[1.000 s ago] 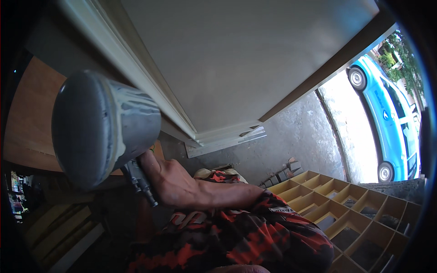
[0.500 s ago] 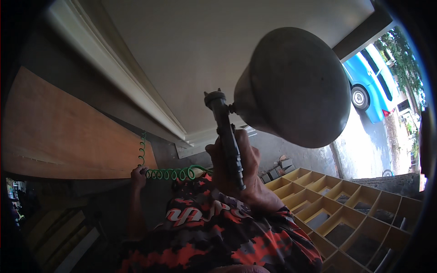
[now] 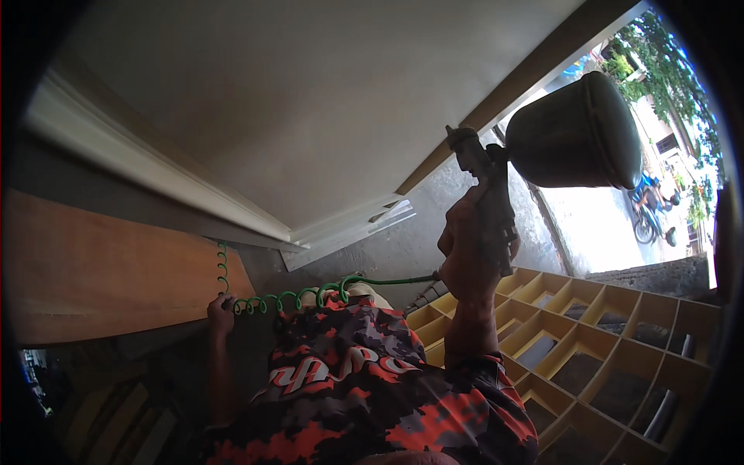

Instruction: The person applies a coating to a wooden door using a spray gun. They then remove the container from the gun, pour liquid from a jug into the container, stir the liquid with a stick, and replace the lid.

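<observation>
The right hand [image 3: 469,249] grips the gun [image 3: 494,194], the left hand [image 3: 221,313] the hose [image 3: 399,281]; spraying the panel [image 3: 310,93] seems underway, the next pass calling for slack.

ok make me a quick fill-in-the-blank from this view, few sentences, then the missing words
1. The right hand grips the ____ of the spray gun.
2. The left hand holds a coiled hose whose colour is ____.
3. The brown board is on the picture's ____ side.
4. The shelf-like grid toward the lower right is divided into many open ____.

Missing words: handle; green; left; compartments
</observation>
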The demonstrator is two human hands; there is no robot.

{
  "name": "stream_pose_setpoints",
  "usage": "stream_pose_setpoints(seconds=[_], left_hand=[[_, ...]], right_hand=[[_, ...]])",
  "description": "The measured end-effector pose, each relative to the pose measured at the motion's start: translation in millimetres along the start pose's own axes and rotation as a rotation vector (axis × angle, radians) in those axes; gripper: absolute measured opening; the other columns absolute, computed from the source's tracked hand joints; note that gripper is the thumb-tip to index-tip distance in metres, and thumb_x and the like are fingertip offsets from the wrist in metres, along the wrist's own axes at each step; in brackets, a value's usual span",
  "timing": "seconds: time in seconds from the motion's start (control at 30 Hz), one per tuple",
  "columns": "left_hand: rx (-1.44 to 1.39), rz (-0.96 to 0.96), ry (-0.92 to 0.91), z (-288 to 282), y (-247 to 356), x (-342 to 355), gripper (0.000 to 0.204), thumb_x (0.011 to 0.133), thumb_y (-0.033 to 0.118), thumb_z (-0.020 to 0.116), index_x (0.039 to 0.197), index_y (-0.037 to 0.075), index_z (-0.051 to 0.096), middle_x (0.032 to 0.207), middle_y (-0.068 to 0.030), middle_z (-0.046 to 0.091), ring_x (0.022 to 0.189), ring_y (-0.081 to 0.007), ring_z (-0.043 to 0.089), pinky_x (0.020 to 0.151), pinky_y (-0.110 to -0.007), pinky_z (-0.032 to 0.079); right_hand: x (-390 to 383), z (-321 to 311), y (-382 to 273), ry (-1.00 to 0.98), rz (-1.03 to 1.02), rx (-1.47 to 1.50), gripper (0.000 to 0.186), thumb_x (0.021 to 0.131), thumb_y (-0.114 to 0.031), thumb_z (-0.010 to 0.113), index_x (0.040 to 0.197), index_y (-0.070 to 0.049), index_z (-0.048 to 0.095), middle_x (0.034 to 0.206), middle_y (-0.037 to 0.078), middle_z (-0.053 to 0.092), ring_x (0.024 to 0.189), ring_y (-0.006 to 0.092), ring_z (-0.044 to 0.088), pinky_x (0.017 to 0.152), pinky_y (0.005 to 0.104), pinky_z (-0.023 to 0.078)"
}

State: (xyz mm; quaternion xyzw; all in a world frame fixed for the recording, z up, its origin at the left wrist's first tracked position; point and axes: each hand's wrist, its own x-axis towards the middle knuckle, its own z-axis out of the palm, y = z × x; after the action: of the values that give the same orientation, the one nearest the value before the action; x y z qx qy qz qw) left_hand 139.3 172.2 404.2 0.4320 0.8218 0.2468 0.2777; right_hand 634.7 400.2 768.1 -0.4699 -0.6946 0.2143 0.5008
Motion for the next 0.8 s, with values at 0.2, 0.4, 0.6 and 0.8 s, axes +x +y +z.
stream_pose_setpoints(seconds=[0.2, 0.4, 0.6, 0.8], left_hand=[[-0.022, 0.014, -0.029, -12, 19, -24, 0.023, 0.103, 0.017, 0.072, 0.114, -0.003, 0.077, 0.104, -0.0179, 0.078, 0.1, -0.0277, 0.077, 0.088, -0.041, 0.058], [-0.062, -0.002, -0.052, -10, 11, -23, 0.027, 0.104, 0.019, 0.072, 0.115, -0.005, 0.077, 0.104, -0.0177, 0.079, 0.1, -0.0266, 0.076, 0.09, -0.039, 0.057], [-0.091, -0.009, -0.06, -6, 7, -30, 0.027, 0.102, 0.019, 0.073, 0.114, -0.005, 0.077, 0.103, -0.0152, 0.079, 0.099, -0.0231, 0.075, 0.091, -0.038, 0.056], [-0.124, 0.008, -0.067, -3, 18, -32, 0.027, 0.101, 0.018, 0.074, 0.115, -0.005, 0.077, 0.101, -0.0134, 0.079, 0.098, -0.0207, 0.074, 0.091, -0.036, 0.056]], right_hand=[[10, -38, 5, 0.155, 0.225, 0.395, 0.013, 0.106, -0.012, 0.069, 0.098, -0.002, 0.065, 0.066, -0.002, 0.059, 0.052, 0.0034, 0.053, 0.047, 0.0238, 0.039], [37, -65, 23, 0.207, 0.272, 0.491, 0.016, 0.108, -0.018, 0.068, 0.099, -0.006, 0.068, 0.06, -0.004, 0.054, 0.046, 0.0029, 0.047, 0.041, 0.0233, 0.033], [52, -94, 43, 0.287, 0.267, 0.339, 0.017, 0.108, -0.019, 0.067, 0.098, -0.006, 0.067, 0.061, -0.004, 0.053, 0.044, 0.0033, 0.044, 0.041, 0.0238, 0.031], [64, -116, 56, 0.382, 0.254, 0.272, 0.037, 0.11, -0.028, 0.065, 0.078, -0.011, 0.056, 0.06, -0.005, 0.044, 0.043, 0.0042, 0.034, 0.041, 0.0266, 0.019]])
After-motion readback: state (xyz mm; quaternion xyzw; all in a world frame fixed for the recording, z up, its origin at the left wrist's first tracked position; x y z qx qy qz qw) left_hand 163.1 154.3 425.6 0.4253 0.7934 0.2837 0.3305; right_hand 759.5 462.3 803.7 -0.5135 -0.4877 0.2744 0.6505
